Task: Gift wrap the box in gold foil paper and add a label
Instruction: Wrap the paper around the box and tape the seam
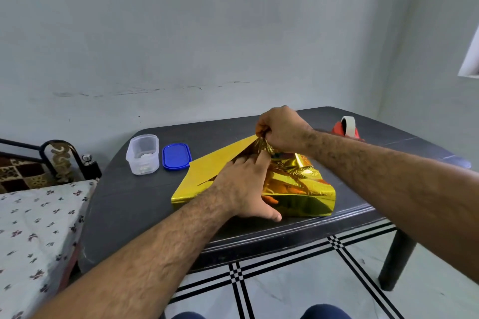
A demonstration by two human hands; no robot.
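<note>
two hands (right hand [281, 129] pinching), one foil paper [207, 169]

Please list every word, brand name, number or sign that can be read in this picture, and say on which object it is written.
None: no readable text shows anywhere.
gold foil paper: plain, no print.
clear container and blue lid: no label visible.
tape dispenser: no marking can be made out.

No text seems readable anywhere in this soft view.
</note>
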